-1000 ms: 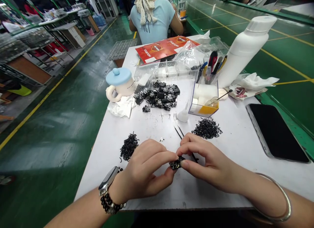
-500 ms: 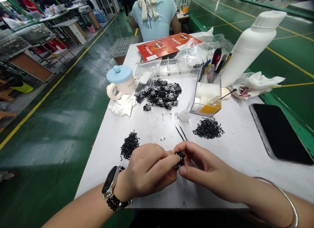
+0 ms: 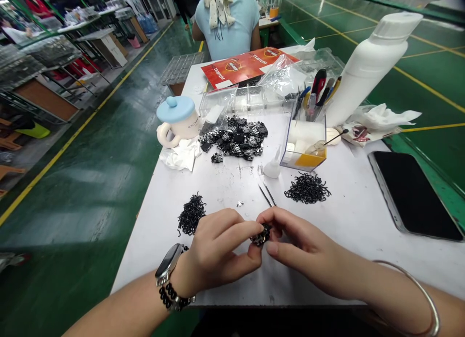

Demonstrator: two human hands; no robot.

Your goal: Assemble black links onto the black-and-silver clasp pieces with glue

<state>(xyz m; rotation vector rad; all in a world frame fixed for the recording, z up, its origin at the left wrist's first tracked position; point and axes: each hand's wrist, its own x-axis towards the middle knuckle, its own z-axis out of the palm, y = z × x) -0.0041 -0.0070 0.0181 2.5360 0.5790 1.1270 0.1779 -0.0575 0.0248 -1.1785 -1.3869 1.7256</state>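
Note:
Over the near part of the white table [image 3: 225, 187], my left hand [image 3: 214, 252] and my right hand [image 3: 301, 245] meet fingertip to fingertip, pinching one small black part [image 3: 260, 236] between them. My right hand also grips thin tweezers [image 3: 267, 195], whose tips point away from me. A small pile of black hooks [image 3: 191, 214] lies just left of my left hand. A second pile of black hooks [image 3: 307, 188] lies beyond my right hand. Farther back sits a heap of black parts [image 3: 236, 137].
A mug with a blue lid [image 3: 178, 121] stands at the left, a clear tool box [image 3: 305, 138] and a tall white bottle [image 3: 366, 66] at the right. A black tablet [image 3: 414, 194] lies near the right edge. A person in a light blue top [image 3: 227, 22] sits beyond the table.
My hands have turned the small black part between the fingertips and stayed in nearly the same place. The view has shifted slightly.

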